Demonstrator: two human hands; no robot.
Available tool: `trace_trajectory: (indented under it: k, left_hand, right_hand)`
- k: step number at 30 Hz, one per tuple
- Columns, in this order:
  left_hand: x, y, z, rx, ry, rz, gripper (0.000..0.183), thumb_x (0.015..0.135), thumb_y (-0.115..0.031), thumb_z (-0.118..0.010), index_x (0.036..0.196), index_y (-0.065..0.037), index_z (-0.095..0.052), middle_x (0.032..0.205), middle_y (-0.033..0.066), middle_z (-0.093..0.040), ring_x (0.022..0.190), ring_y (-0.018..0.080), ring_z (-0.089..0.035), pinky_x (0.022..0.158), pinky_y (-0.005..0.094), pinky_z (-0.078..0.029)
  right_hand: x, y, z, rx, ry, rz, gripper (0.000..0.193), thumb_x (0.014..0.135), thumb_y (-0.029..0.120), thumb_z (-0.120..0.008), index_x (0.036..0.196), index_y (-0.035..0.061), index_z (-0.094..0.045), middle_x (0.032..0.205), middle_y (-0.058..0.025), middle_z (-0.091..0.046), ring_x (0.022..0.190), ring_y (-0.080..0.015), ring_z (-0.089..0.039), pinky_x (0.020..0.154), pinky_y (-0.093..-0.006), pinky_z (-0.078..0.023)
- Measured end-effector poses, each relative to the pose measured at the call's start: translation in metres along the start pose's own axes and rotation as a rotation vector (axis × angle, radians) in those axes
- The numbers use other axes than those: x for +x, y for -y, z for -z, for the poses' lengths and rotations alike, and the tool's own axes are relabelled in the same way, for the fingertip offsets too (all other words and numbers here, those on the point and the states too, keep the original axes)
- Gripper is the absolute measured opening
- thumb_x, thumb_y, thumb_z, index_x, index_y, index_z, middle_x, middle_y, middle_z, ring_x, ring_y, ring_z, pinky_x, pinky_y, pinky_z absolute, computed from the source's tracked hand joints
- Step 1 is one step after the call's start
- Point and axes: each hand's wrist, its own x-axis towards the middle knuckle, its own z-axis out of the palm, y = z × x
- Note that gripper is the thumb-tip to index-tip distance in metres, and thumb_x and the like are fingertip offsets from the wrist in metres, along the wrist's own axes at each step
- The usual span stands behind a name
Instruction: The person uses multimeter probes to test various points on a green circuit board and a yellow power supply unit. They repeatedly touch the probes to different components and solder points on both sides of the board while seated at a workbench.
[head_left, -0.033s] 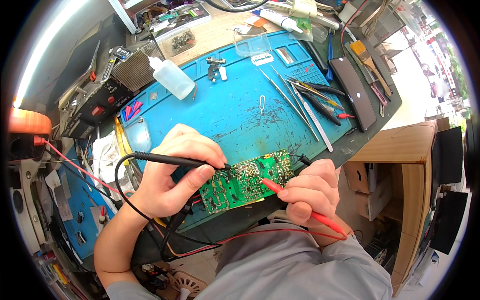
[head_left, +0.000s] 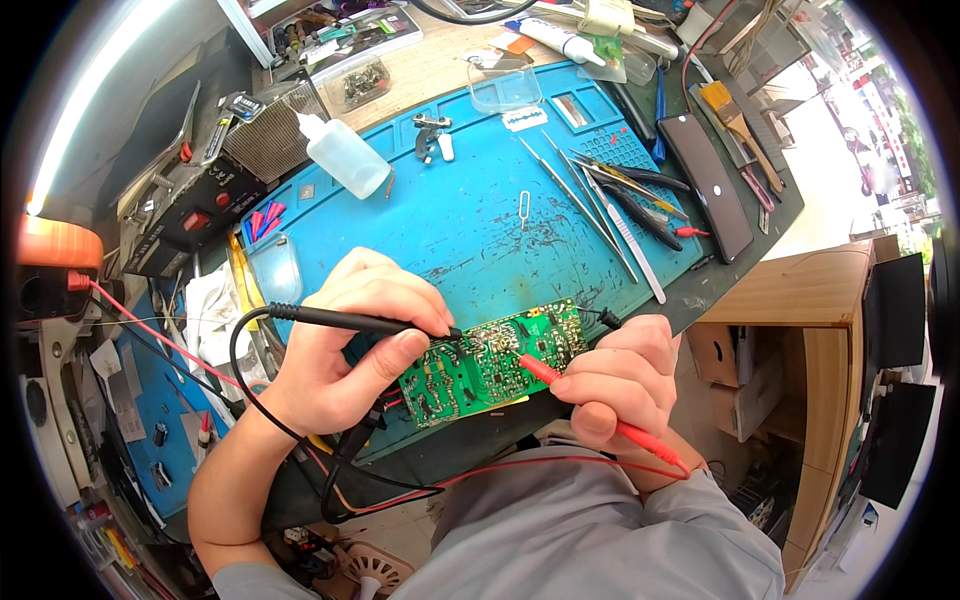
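Note:
A green circuit board (head_left: 470,378) lies at the near edge of the blue work mat (head_left: 450,235), its soldered side up. My left hand (head_left: 365,335) pinches a black test probe (head_left: 340,318), whose tip reaches the board's upper middle. In my right hand (head_left: 625,385) is a red test probe (head_left: 540,369), fingers wrapped round it, its tip at the middle of the board. Whether either tip truly touches a solder joint is too small to tell. From the red probe a red lead (head_left: 560,460) runs back across my lap, and a black lead loops by my left wrist.
Tweezers (head_left: 585,210) and pliers (head_left: 645,210) lie right of centre, beside a dark phone (head_left: 705,190). A translucent squeeze bottle (head_left: 347,158) lies at the upper left of the mat. An orange-cased meter (head_left: 60,250) stands far left; a wooden cabinet (head_left: 830,400) is at the right.
The red probe's tip has shifted slightly up and left on the board, with my right hand following. My left hand and the black probe stay where they were.

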Motion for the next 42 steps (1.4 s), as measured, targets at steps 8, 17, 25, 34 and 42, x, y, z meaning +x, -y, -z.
trace_trajectory:
  k: [8,17,25,34,42]
  left_hand:
    - [-0.001,0.000,0.000,0.009,-0.008,-0.001,0.014,0.095,-0.019,-0.063,0.097,-0.006,-0.067,0.097,0.0087,-0.071,0.092,0.0227,-0.055,0.087,0.0375,-0.041]
    - [0.000,0.000,-0.001,0.001,-0.008,-0.003,0.014,0.095,-0.019,-0.063,0.096,-0.005,-0.067,0.098,0.0092,-0.071,0.092,0.0228,-0.055,0.087,0.0376,-0.041]
    - [0.003,-0.002,-0.003,0.008,0.006,-0.021,0.012,0.094,-0.016,-0.063,0.098,-0.007,-0.067,0.098,0.0079,-0.070,0.094,0.0230,-0.057,0.089,0.0387,-0.040]
    - [-0.007,0.000,0.001,-0.039,-0.034,-0.053,0.009,0.094,-0.011,-0.064,0.102,-0.010,-0.068,0.104,0.0034,-0.068,0.099,0.0226,-0.058,0.092,0.0369,-0.041]
    - [-0.004,0.001,-0.005,-0.031,-0.078,-0.074,0.006,0.091,-0.013,-0.067,0.096,-0.010,-0.067,0.098,0.0027,-0.066,0.098,0.0245,-0.057,0.090,0.0375,-0.045]
  right_hand:
    - [0.004,0.003,0.001,-0.041,0.051,-0.016,0.015,0.093,0.024,-0.064,0.082,0.0143,-0.069,0.074,0.0066,-0.066,0.067,-0.0127,-0.054,0.068,-0.0301,-0.037]
    - [0.003,0.001,0.000,-0.043,0.026,0.004,0.018,0.093,0.023,-0.063,0.079,0.0136,-0.068,0.071,0.0052,-0.065,0.065,-0.0143,-0.054,0.066,-0.0309,-0.036]
    - [0.009,0.004,0.004,-0.026,0.057,-0.016,0.017,0.094,0.019,-0.062,0.080,0.0128,-0.067,0.071,0.0036,-0.064,0.065,-0.0159,-0.056,0.066,-0.0330,-0.037]
    - [0.011,0.020,0.004,-0.061,0.160,-0.135,0.021,0.098,0.020,-0.053,0.081,0.0117,-0.059,0.075,-0.0013,-0.061,0.070,-0.0217,-0.053,0.075,-0.0413,-0.040]
    - [0.010,0.018,0.001,-0.094,0.095,-0.115,0.030,0.099,0.022,-0.047,0.073,0.0094,-0.053,0.067,-0.0042,-0.055,0.068,-0.0230,-0.049,0.071,-0.0393,-0.039]
